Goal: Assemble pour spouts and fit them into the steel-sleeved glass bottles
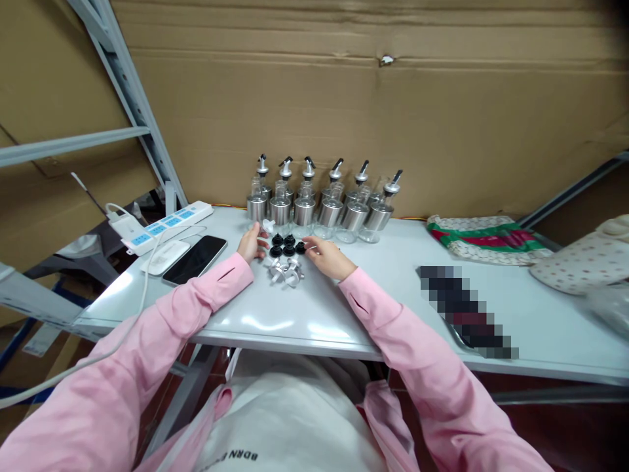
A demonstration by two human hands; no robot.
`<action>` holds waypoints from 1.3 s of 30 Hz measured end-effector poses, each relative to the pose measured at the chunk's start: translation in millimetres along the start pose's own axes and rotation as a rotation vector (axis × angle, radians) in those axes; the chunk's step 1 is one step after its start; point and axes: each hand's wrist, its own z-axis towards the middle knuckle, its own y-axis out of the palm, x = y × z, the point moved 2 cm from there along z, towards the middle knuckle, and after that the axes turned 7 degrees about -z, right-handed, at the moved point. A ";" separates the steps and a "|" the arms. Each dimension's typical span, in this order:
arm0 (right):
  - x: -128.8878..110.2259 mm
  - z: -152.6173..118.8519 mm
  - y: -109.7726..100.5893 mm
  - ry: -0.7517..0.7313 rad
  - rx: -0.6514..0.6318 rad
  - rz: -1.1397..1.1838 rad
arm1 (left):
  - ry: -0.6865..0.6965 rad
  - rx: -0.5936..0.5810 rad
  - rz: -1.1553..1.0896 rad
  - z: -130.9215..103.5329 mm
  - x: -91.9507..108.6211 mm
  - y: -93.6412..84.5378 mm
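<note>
Several black ribbed stoppers (289, 240) stand in a small cluster on the table between my hands. My right hand (330, 257) reaches in from the right, its fingertips pinching the outermost black stopper (300, 248). On the other side, my left hand (250, 244) rests by the cluster with thumb and fingers apart, holding nothing. Just beyond its fingertips lies a whitish translucent piece (268, 226). Several silver-and-clear pourer pieces (289, 271) are heaped nearer to me. Behind stand glass bottles with steel sleeves (305, 212), the front ones open-necked, the back ones topped with lever pourers (335, 169).
At left are a power strip (167, 226), a white charging pad (166, 257), a black phone (195, 260) and a white cable (143, 295). A patterned cloth (486, 239), a pixelated dark object (464, 311) and a dotted white item (580, 262) lie right. Cardboard (344, 111) backs the table.
</note>
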 end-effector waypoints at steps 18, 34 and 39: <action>1.7 -0.5 1.0 -0.131 0.092 0.001 | 0.204 -0.106 0.207 -9.3 2.7 4.8; -19.0 -11.8 -19.4 -0.374 0.055 0.030 | 0.740 -0.768 0.814 -39.9 1.6 17.5; -20.2 -13.8 -16.6 -0.406 -0.020 0.002 | 0.679 -0.945 0.870 -46.4 -1.5 17.4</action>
